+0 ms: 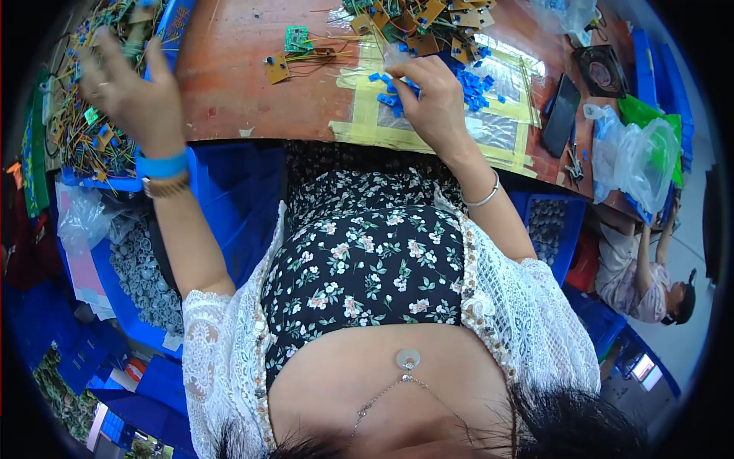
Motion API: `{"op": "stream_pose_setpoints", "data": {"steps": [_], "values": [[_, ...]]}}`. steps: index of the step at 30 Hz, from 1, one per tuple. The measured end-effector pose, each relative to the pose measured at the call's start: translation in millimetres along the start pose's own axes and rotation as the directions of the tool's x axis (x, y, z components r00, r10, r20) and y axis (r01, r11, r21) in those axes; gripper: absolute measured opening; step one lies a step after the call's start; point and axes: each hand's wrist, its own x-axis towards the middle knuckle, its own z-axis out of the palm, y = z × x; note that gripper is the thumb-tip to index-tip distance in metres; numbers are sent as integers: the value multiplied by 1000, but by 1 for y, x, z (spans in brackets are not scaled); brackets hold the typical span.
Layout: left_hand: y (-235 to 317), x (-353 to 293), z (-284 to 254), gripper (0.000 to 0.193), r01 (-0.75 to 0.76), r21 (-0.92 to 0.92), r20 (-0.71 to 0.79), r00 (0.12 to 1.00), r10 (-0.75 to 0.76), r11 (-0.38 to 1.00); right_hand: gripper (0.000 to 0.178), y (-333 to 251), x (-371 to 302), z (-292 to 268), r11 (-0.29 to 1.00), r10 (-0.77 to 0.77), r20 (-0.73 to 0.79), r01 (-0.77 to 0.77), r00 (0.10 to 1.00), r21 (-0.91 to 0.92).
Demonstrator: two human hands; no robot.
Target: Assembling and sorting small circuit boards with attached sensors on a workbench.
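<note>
At far left, above a blue bin [173, 34] heaped with wired circuit boards [90, 149]: a left hand [136, 96], motion-blurred, fingers spread wide, apparently holding nothing. Possible trouble there: wires hooked on fingers or the blue wristband [163, 165], and joints strained by a sharp pull. At centre, on the worn red-brown table [245, 99], a tan board [277, 69] beside a green board [298, 39]. Farther right, near a pile of boards [417, 21]: a right hand [436, 99], fingers curled, contents impossible to tell, with loose blue pieces [475, 86] on either side. Likely hazard: small pieces scattered by a brushing palm. Beyond, a black phone [561, 115].
</note>
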Motion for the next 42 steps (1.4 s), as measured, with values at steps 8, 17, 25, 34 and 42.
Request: {"op": "stream_pose_setpoints", "data": {"steps": [8,17,25,34,42], "values": [[59,-71,66,41,113,-502,507,841,186,858,12,-7,2,22,988,-77,14,78,997,-135],[88,-73,45,28,542,-662,585,805,-95,518,12,-8,9,29,962,-144,89,161,986,-221],[108,-122,-43,27,21,-649,326,911,253,760,15,-12,5,24,964,-181,108,198,977,-177],[119,-134,-65,17,324,-603,588,798,132,729,19,-7,-1,22,988,-124,79,130,989,-87],[112,-122,-60,17,445,-584,564,824,-56,679,16,-8,-5,23,988,-107,59,113,992,-101]]}}
